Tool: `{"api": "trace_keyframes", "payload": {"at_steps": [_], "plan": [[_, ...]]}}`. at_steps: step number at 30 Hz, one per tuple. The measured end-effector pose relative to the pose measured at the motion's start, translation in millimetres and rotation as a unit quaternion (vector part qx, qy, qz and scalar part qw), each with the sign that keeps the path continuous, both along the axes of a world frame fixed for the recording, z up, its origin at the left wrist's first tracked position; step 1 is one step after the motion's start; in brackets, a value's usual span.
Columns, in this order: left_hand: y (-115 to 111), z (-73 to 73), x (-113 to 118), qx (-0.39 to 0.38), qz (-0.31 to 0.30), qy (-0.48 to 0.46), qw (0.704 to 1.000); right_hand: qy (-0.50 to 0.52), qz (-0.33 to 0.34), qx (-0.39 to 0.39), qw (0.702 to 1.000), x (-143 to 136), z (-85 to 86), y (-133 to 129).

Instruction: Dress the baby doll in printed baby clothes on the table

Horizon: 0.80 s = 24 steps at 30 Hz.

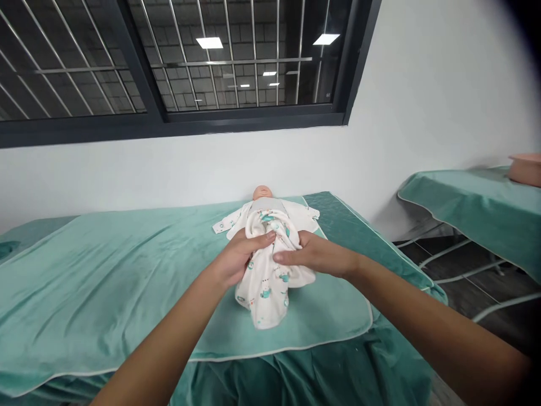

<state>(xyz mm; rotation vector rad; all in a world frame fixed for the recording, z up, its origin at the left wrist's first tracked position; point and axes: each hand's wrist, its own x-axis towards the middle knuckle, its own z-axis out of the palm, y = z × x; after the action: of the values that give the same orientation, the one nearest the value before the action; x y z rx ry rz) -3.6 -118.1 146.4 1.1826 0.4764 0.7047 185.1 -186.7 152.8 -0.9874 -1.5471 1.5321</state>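
- Head camera here, looking forward and down over the green cover!
- Close in behind left hand and right hand, facing the window.

Bench is standing by the white wall, fully draped. Dark green cover is hanging in folds at the front and showing along the right side. Light green sheet with pale piping is lying over it, creasing at left. Doll is lying on the sheet, head wallward; white printed garment is spreading sleeves either side.
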Motion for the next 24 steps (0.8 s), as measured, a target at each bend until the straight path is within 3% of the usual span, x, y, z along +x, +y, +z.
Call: {"api": "trace_keyframes", "payload": {"at_steps": [3,6,8,11,14,18,20,22,24], "plan": [[0.1,-9.5,-2.6,-0.023,-0.045,0.004,0.999,0.111,-0.104,0.008,0.988,-3.6,-4.4,5.3],[-0.4,-10.1,-4.8,-0.030,-0.102,0.023,0.994,0.207,-0.156,-0.009,0.966,-6.3,-2.7,11.2],[0.2,-6.9,-4.0,-0.029,-0.082,0.011,0.996,0.233,-0.165,-0.025,0.958,-7.6,-1.2,13.3],[4.0,-7.0,0.1,-0.019,-0.003,-0.031,0.999,0.236,-0.172,-0.036,0.956,-8.6,-9.2,12.8],[11.0,-23.8,6.0,-0.016,0.034,-0.012,0.999,0.205,-0.189,-0.055,0.959,-7.0,-38.3,8.5],[22.5,-64.6,18.7,-0.001,0.037,0.109,0.993,0.070,-0.290,-0.045,0.953,0.8,-99.9,2.5],[27.6,-81.6,27.1,0.125,0.055,0.238,0.962,-0.031,-0.368,-0.032,0.929,5.7,-129.0,2.0],[31.0,-92.0,35.3,0.290,0.059,0.382,0.875,-0.089,-0.397,-0.011,0.913,9.0,-151.4,3.1],[32.3,-96.9,42.2,0.388,0.045,0.471,0.791,-0.134,-0.395,0.012,0.909,9.7,-165.8,4.8]]}}
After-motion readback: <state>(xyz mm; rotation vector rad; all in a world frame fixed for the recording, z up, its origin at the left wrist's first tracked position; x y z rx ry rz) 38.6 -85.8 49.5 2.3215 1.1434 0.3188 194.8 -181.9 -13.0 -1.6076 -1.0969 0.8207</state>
